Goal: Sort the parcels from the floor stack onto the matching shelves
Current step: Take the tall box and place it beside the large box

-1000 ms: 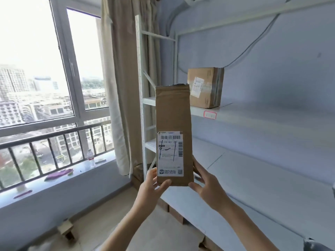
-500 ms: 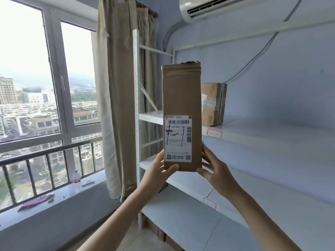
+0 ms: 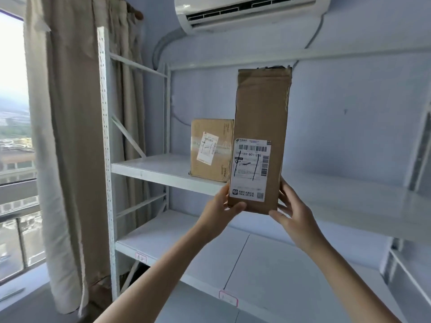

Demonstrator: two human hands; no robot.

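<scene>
I hold a tall brown cardboard parcel [image 3: 261,117] upright in front of the white shelf unit, its white shipping label facing me. My left hand [image 3: 219,206] grips its lower left corner, thumb on the front face. My right hand [image 3: 293,215] grips its lower right corner. A second, squarer brown parcel [image 3: 210,148] with a white label stands on the upper shelf [image 3: 158,171], just left of and behind the one I hold. The lower shelf [image 3: 210,248] lies under my arms.
The perforated white shelf upright [image 3: 105,136] rises at the left, with a beige curtain [image 3: 70,136] and a window beyond it. An air conditioner [image 3: 245,12] hangs above. Small red-edged tags [image 3: 228,298] mark the lower shelf's front edge. Another shelf frame [image 3: 417,159] stands at the right.
Both hands have lifted the tall parcel higher and closer to the upper shelf. My view has tilted up and turned right, so the air conditioner now shows and the window has slid left.
</scene>
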